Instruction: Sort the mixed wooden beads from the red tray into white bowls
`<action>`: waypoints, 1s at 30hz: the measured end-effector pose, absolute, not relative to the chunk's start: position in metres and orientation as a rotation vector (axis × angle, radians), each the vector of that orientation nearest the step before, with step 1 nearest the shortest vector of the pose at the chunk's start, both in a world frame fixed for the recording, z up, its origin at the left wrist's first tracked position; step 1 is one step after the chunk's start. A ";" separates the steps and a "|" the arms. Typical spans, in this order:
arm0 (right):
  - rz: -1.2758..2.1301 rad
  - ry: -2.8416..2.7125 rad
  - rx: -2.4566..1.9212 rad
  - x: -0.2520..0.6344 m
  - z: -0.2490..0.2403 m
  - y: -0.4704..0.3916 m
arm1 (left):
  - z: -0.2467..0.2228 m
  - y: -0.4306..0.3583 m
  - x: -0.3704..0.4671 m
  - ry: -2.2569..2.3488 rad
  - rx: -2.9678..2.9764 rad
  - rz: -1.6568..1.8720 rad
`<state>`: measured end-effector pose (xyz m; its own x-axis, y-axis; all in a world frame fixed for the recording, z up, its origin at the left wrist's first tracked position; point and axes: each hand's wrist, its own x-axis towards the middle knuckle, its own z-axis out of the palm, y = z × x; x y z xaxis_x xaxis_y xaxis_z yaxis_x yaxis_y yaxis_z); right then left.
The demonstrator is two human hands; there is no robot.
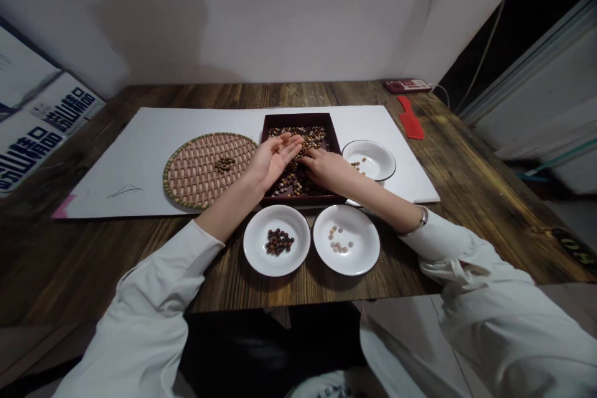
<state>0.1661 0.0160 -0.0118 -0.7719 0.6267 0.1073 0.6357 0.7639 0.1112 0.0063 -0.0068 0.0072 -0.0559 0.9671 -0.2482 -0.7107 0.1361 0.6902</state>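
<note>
Maroon tray (298, 120) of mixed beads (314, 134)

The left hand (276, 158) hovers palm up, fingers loosely extended; the right hand (323, 168) dips its fingers among the beads — whether pinching one, I cannot tell. Two white bowls (255, 249) stand nearby on the desk (476, 224).

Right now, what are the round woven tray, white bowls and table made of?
Round woven tray: matte, probably bamboo or wicker; strips cross over and under. White bowls: glossy, perhaps enamelled metal or ceramic; smooth with thin dark rims. Table: wood, apparently, stained and faintly shiny; streaky grain.
</note>
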 end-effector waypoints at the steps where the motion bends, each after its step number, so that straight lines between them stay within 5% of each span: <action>1: -0.218 -2.892 -1.039 0.166 -0.012 0.016 | 0.008 -0.007 0.007 0.808 0.405 1.412; 30: -0.071 -2.893 -0.996 0.169 -0.008 0.017 | 0.013 -0.011 0.007 0.861 0.562 1.309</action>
